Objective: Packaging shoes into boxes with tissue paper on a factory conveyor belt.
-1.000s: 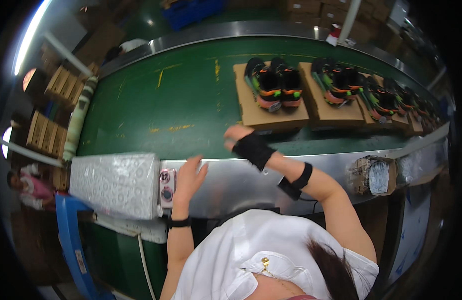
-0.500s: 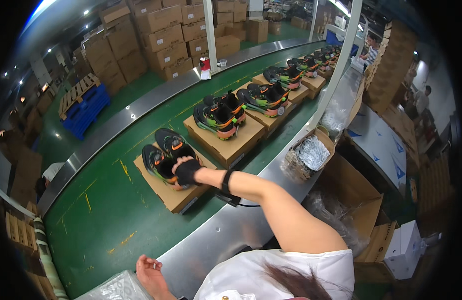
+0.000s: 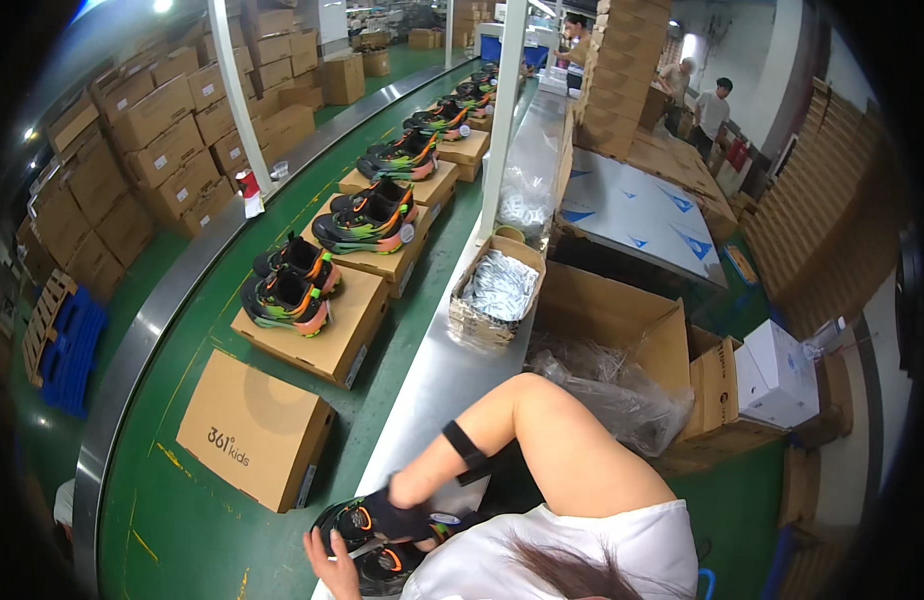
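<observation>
At the right hand [image 3: 400, 515]: a pair of black shoes [image 3: 350, 522] with orange trim, to its left and just below, by the metal ledge [image 3: 402, 425].
Shoes' long axis: cannot be told surely; the black wrap [image 3: 387, 518] covers part.
Nearer hand: the right, overlapping the pair; its fingers are hidden, so closure and hold cannot be told.
Left hand [image 3: 332, 570]: fingers spread at the shoes' left end, wrapped round nothing visible.
Ahead-left of the right hand: a cardboard box [image 3: 247, 420] on the green belt [image 3: 147, 470].
</observation>
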Demonstrator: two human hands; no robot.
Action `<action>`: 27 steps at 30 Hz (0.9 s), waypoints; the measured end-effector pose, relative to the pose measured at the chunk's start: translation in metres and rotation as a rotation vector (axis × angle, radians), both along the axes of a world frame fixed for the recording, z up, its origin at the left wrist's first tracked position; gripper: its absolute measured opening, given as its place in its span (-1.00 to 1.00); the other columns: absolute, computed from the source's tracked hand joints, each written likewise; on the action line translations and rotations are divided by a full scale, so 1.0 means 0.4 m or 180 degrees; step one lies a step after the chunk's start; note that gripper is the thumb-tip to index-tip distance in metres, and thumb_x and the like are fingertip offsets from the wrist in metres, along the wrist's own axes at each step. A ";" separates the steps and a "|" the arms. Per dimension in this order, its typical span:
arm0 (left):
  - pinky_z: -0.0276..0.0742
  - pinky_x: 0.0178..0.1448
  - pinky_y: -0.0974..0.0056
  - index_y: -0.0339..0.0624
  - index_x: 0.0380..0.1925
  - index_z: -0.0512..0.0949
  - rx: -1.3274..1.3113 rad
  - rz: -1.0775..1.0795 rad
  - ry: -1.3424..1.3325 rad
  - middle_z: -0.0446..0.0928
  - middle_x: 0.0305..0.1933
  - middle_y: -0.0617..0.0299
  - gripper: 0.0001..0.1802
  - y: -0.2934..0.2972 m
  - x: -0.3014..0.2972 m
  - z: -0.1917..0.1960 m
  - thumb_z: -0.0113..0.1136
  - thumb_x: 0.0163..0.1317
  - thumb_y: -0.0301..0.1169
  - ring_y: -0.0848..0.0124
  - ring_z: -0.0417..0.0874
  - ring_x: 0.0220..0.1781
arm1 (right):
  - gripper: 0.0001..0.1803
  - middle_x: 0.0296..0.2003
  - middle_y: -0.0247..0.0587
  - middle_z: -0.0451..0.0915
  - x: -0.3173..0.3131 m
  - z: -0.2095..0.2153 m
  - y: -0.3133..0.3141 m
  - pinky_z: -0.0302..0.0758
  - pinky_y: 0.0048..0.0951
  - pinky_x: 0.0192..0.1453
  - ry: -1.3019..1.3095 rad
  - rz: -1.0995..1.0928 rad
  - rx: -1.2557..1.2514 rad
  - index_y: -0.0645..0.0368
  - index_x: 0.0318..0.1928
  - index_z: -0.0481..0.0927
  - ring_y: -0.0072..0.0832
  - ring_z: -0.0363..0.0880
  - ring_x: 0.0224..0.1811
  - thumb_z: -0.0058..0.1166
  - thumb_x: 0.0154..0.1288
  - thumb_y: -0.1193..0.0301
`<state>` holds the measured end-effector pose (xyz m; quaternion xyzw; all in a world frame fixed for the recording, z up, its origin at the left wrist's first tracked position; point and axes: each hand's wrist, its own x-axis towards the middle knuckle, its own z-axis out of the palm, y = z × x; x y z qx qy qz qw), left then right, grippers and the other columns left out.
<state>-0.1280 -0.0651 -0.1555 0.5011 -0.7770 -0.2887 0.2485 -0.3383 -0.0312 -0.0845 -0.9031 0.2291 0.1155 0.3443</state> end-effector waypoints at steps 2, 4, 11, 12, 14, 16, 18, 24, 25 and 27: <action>0.29 0.02 0.02 -0.27 -0.19 0.45 -0.0522 -0.0748 0.0164 0.48 -0.18 0.06 -0.66 -0.008 -0.023 -0.079 -0.03 0.12 -0.27 0.13 0.45 -0.09 | -0.60 -0.36 -0.05 0.57 -0.038 -0.353 -0.187 0.46 -0.33 -0.21 -0.0474 -0.1270 -0.0898 0.24 -0.20 0.51 -0.28 0.53 -0.30 0.11 -0.06 0.27; 0.07 0.21 0.02 -0.27 -0.04 0.41 -0.0016 -0.0510 -0.0565 0.40 0.00 -0.05 -0.54 0.028 -0.028 -0.020 -0.02 0.14 -0.19 0.06 0.35 0.09 | -0.72 -0.49 -0.04 0.57 0.055 -0.231 -0.296 0.48 -0.31 -0.39 -0.1250 -0.1751 -0.1310 0.18 -0.46 0.58 -0.16 0.54 -0.48 0.12 -0.16 0.24; 0.33 0.09 0.18 -0.31 -0.15 0.48 0.0148 -0.0409 0.0049 0.45 -0.05 -0.04 -0.58 0.010 -0.027 -0.023 0.05 0.12 -0.19 0.08 0.45 0.01 | -0.55 0.20 0.06 0.11 0.044 -0.370 -0.411 -0.13 0.40 0.09 0.0032 -0.3018 -0.2391 0.00 0.13 0.26 0.02 -0.06 0.28 -0.32 0.19 0.29; 0.32 0.11 0.17 -0.37 -0.14 0.45 0.0551 -0.0238 0.0345 0.45 -0.05 -0.08 -0.56 0.008 -0.046 0.025 0.06 0.12 -0.19 0.05 0.43 0.03 | -0.55 0.20 0.10 0.10 0.028 -0.394 -0.398 -0.10 0.38 0.10 0.0045 -0.3028 -0.2783 0.05 0.12 0.27 0.00 -0.02 0.27 -0.31 0.18 0.33; 0.23 0.17 0.16 -0.45 0.00 0.29 0.0510 0.0183 0.0374 0.32 0.04 -0.23 -0.41 0.004 -0.029 0.042 0.09 0.11 -0.19 -0.04 0.32 0.12 | -0.50 0.17 0.13 0.13 0.050 -0.367 -0.373 -0.06 0.38 0.08 -0.0393 -0.2930 -0.3379 0.13 0.10 0.27 -0.01 0.05 0.25 -0.16 0.08 0.39; 0.14 0.21 0.09 -0.43 0.08 0.19 -0.0347 0.0770 0.0245 0.18 0.15 -0.25 -0.36 0.000 0.007 0.023 0.08 0.12 -0.20 -0.08 0.21 0.18 | -0.38 0.14 0.14 0.16 0.113 -0.235 -0.297 0.02 0.24 0.14 -0.1041 -0.2985 -0.2875 0.21 0.10 0.25 -0.05 0.11 0.22 -0.04 -0.10 0.47; 0.09 0.23 0.03 -0.41 0.10 0.16 -0.0633 0.1026 0.0104 0.14 0.17 -0.25 -0.35 -0.021 0.022 0.062 0.09 0.11 -0.22 -0.08 0.16 0.21 | -0.26 0.12 0.14 0.18 0.127 -0.122 -0.245 0.08 0.03 0.20 -0.2431 -0.3253 -0.2317 0.23 0.12 0.20 -0.06 0.11 0.22 0.01 -0.24 0.50; 0.03 0.17 -0.07 -0.20 -0.09 0.42 -0.0212 0.0664 -0.1154 0.41 -0.02 -0.01 -0.56 -0.043 0.085 -0.024 0.05 0.11 -0.13 0.05 0.30 0.10 | -0.51 -0.08 -0.21 0.39 -0.023 -0.080 -0.169 0.51 -0.31 -0.13 -0.4572 -0.5418 0.1623 0.14 0.02 0.25 -0.38 0.46 -0.12 0.03 0.01 0.55; 0.06 0.14 -0.03 -0.19 -0.25 0.50 -0.0434 0.0676 -0.1020 0.50 -0.21 0.06 -0.63 -0.053 0.105 -0.049 0.09 0.07 -0.13 0.12 0.39 -0.01 | -0.52 -0.10 -0.18 0.40 -0.081 -0.135 -0.156 0.54 -0.26 -0.19 -0.4592 -0.5573 0.1704 0.17 -0.01 0.28 -0.35 0.46 -0.12 0.06 0.00 0.53; 0.07 0.12 0.02 -0.18 -0.38 0.53 -0.0899 0.0738 -0.1010 0.51 -0.31 0.10 -0.63 -0.052 0.132 -0.069 0.18 -0.03 -0.10 0.18 0.43 -0.12 | -0.67 -0.24 -0.22 0.48 -0.192 -0.194 -0.124 0.51 -0.32 -0.22 -0.3089 -0.5814 0.1588 0.22 -0.11 0.37 -0.40 0.50 -0.21 0.01 0.10 0.39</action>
